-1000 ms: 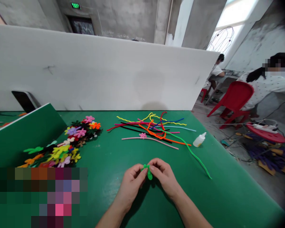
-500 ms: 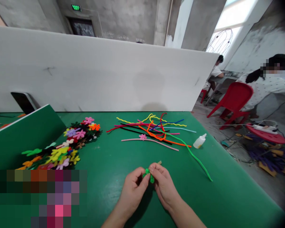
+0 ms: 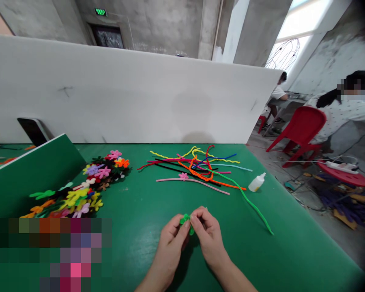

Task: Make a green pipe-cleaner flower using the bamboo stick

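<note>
High on the grey wall (image 3: pixel 164 24), a green sign (image 3: pixel 100 11) (small, blurred) appears to read "EXIT".

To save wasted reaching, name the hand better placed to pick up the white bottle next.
Probably the right hand: the white bottle sits on that side, nearer to it than to the left hand. Both hold the green piece.
</note>
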`<state>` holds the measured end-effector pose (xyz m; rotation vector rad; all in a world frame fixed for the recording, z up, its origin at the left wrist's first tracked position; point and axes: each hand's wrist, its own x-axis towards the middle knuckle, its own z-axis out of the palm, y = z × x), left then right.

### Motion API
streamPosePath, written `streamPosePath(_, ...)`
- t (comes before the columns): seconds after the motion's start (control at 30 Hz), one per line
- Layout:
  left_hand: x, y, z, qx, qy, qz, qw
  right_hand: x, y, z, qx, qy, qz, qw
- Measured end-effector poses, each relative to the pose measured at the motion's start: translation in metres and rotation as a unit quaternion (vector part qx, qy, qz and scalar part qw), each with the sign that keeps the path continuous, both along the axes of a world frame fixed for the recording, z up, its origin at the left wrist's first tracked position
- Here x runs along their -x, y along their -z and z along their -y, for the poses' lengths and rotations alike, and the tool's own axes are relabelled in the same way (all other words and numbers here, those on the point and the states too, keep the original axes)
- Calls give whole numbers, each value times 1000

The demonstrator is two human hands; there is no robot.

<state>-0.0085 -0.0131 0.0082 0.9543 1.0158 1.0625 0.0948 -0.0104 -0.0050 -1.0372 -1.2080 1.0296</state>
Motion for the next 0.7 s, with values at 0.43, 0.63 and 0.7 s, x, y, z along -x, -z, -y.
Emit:
streamPosePath(0.43,4,5,-4,-347,-21,-385,855,14,5,0,160,-14,-276,948)
streamPosePath(0.63,-2,0,-1,-205,-29,-244,948,23,-7,2,203,28,-397,895)
streamPosePath(0.7,-4,0,0,-150,-35,-183,971,25,-10,3,204,39,-417,885)
